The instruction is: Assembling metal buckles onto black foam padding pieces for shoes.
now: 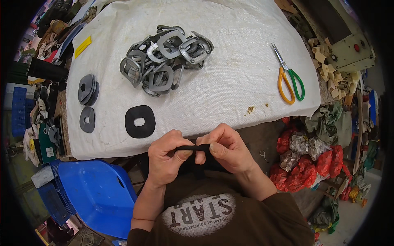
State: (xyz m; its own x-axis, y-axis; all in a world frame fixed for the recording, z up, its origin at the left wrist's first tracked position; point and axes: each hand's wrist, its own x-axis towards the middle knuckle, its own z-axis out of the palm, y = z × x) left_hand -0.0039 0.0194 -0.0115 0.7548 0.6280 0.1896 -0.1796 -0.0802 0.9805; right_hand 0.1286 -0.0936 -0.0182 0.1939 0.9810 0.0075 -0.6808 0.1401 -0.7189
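Note:
Close to my chest, at the table's near edge, both hands pinch a flat black piece (189, 147). It is seen edge-on, so its full shape is hidden. My left hand (164, 158) grips one end between thumb and fingers, and my right hand (233, 151) grips the other. A black pad (146, 128) with rounded corners and a small centre hole lies on the white sheet (242, 69), beyond my left hand. Left of it is a grey pad (83, 128) with a similar hole, and behind that a small stack of grey pads (85, 98).
Grey metal ring-shaped frames (168, 44) are piled at the table's far middle. Scissors (284, 65) with orange and green handles lie at right. A yellow strip (83, 46) is at far left. A blue plastic chair (92, 188) stands lower left; red bags (301, 174) sit lower right.

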